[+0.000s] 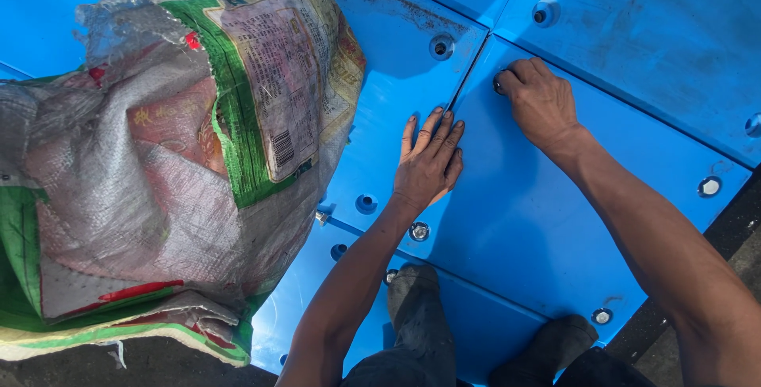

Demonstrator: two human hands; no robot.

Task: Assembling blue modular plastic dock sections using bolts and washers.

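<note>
My left hand [429, 159] lies flat, fingers spread, on a blue plastic panel [523, 213], right along the seam with the neighbouring panel [396, 78]. My right hand [539, 100] rests at the panel's top corner, its fingertips pinched over a bolt hole there; whatever is in the fingers is hidden. A metal bolt head [419, 231] sits in a hole just below my left wrist. Two dark boots [418, 308] stand on the panels at the bottom.
A large crumpled woven sack [158, 165], grey with green and red print, lies on the panels at left. More bolts [709, 186] and open holes [441, 45] dot the panel corners. Dark ground [737, 236] borders the panels at right and bottom left.
</note>
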